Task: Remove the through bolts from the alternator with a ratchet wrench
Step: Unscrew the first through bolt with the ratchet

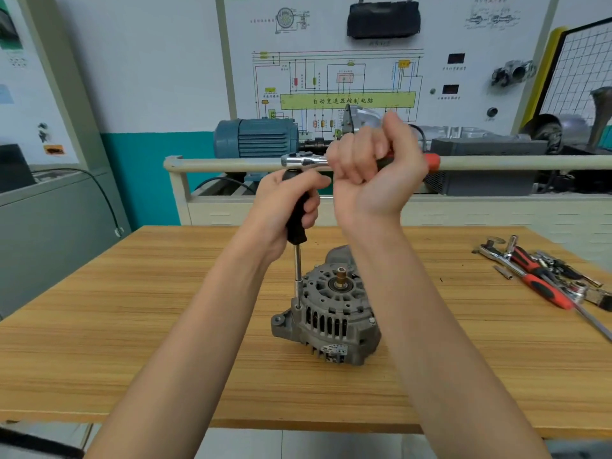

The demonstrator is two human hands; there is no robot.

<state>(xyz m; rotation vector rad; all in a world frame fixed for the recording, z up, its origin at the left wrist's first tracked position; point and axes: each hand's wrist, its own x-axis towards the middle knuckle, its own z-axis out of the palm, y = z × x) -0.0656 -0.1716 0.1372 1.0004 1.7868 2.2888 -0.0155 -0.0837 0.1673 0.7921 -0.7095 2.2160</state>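
Observation:
A grey alternator (pixel 331 313) stands on the wooden table (pixel 132 326), shaft end up with a brass-coloured tip. A black-handled extension driver (pixel 296 223) stands upright with its steel shank and socket (pixel 298 286) set on a through bolt at the alternator's left rim. My left hand (pixel 284 203) grips the black handle. A chrome ratchet wrench (pixel 304 159) with a red and black handle sits on top of the driver, lying level to the right. My right hand (pixel 371 170) grips the ratchet's handle, hiding most of it.
Loose tools (pixel 543 276) lie at the table's right side: red-handled ratchets, sockets and extension bars. Behind the table stands a training rig with a cream rail (pixel 231 165), a blue motor (pixel 255 137) and a wiring diagram board (pixel 347 77). A grey cabinet (pixel 49 226) is at the left.

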